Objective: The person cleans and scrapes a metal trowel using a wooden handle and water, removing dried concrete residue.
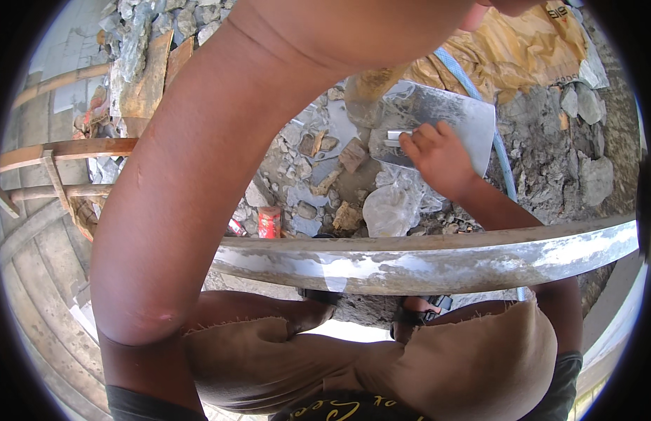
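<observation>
**Right hand on the trowel, down over the rubble**

The right hand (441,158) is closing its fingers around the handle of a flat steel trowel (448,119), holding the blade low over the broken stones (325,168). The left arm is sweeping up across the view, its hand passing out of the top edge, so its grip cannot be told. A mortar-smeared plank (424,259) is crossing in front of the knees. A blue hose (504,168) is running beside the trowel; a red can (269,222) is lying among the rubble.
</observation>
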### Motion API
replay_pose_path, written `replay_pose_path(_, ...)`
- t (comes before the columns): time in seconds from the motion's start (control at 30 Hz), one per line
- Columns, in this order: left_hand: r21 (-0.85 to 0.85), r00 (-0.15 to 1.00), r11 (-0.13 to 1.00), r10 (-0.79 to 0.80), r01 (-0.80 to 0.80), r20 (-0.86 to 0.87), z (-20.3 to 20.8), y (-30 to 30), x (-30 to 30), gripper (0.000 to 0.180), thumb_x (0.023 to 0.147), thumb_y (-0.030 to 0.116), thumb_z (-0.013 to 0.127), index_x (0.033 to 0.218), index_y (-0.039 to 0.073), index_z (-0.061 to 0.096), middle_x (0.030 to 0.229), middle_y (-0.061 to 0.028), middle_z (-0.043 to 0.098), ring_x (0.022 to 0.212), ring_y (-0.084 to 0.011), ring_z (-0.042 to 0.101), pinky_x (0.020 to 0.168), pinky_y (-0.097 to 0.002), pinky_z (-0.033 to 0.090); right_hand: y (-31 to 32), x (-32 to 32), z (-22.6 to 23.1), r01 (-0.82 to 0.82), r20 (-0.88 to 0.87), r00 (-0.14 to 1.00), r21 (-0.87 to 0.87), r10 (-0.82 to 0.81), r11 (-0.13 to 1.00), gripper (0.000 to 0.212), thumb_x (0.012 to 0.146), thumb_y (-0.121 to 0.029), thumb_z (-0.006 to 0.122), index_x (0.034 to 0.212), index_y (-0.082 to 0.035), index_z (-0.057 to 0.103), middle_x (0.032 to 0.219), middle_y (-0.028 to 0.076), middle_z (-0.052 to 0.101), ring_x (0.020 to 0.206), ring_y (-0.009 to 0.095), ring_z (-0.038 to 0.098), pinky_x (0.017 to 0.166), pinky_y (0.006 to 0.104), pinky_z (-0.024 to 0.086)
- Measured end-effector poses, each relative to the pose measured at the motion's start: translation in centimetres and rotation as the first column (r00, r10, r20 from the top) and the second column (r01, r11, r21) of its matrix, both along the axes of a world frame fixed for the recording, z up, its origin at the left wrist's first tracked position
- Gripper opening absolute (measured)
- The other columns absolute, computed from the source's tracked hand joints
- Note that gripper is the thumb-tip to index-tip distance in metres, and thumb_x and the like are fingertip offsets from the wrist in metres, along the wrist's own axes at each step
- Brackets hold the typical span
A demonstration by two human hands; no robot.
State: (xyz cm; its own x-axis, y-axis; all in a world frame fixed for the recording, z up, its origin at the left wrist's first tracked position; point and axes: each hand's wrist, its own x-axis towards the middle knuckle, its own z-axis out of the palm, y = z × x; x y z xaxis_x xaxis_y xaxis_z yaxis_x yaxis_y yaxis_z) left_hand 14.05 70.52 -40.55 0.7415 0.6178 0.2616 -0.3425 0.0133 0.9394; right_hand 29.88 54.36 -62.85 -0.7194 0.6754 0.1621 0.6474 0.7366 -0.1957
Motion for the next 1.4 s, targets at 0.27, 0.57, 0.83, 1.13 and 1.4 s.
replay_pose_path(0.27, -0.032, 1.0, 0.999, -0.013, 0.013, 0.0, -0.3, -0.3, -0.2, 0.029, 0.09, 0.022, 0.064, 0.108, 0.004, 0.049, 0.078, -0.0032, 0.054, 0.068, -0.014, 0.054, 0.063, -0.0281, 0.048, 0.0, -0.8, -0.7, 0.025, -0.052, 0.998, -0.032, -0.027, 0.999, 0.032, 0.082, -0.012, 0.06, 0.113, -0.004, 0.064, 0.086, 0.002, 0.066, 0.095, 0.018, 0.056, 0.084, 0.0338, 0.041)
replay_pose_path(0.57, -0.075, 0.999, 0.996, -0.047, 0.048, 0.01, 0.0, -0.9, 0.1, 0.029, 0.091, 0.021, 0.064, 0.109, 0.004, 0.049, 0.078, -0.0034, 0.054, 0.068, -0.014, 0.054, 0.063, -0.0282, 0.048, -0.4, -0.3, -0.9, 0.067, -0.039, 0.997, 0.035, -0.066, 0.997, 0.034, 0.081, -0.012, 0.062, 0.113, -0.002, 0.064, 0.084, 0.003, 0.066, 0.092, 0.018, 0.057, 0.083, 0.033, 0.042)
replay_pose_path(0.83, -0.093, 0.998, 0.994, -0.057, 0.056, -0.003, 0.4, -1.1, -0.3, 0.03, 0.092, 0.021, 0.064, 0.11, 0.003, 0.05, 0.079, -0.0036, 0.054, 0.068, -0.0141, 0.054, 0.063, -0.0283, 0.048, 0.2, -0.9, -0.5, 0.053, -0.052, 0.997, -0.035, -0.055, 0.998, 0.031, 0.08, -0.012, 0.063, 0.11, -0.004, 0.066, 0.084, 0.002, 0.067, 0.093, 0.018, 0.058, 0.086, 0.0334, 0.042)
replay_pose_path(1.13, -0.089, 0.999, 0.995, -0.05, 0.049, -0.012, 0.6, -1.1, -0.3, 0.03, 0.092, 0.021, 0.064, 0.112, 0.002, 0.05, 0.079, -0.0038, 0.055, 0.069, -0.0141, 0.055, 0.063, -0.0283, 0.048, 0.9, 1.7, 0.6, 0.082, -0.068, 0.994, -0.068, -0.087, 0.994, 0.019, 0.079, -0.012, 0.063, 0.097, -0.008, 0.065, 0.082, 0.003, 0.067, 0.092, 0.018, 0.059, 0.083, 0.0341, 0.043)
replay_pose_path(1.4, -0.092, 0.999, 0.995, -0.035, 0.033, -0.017, 0.5, -1.3, -0.4, 0.03, 0.093, 0.02, 0.064, 0.113, 0.002, 0.05, 0.08, -0.004, 0.055, 0.069, -0.0141, 0.055, 0.063, -0.0284, 0.048, 0.1, 1.0, 1.0, 0.069, -0.015, 0.997, -0.16, -0.072, 0.985, 0.021, 0.078, -0.009, 0.063, 0.099, -0.005, 0.064, 0.084, 0.006, 0.065, 0.089, 0.021, 0.059, 0.085, 0.0348, 0.044)
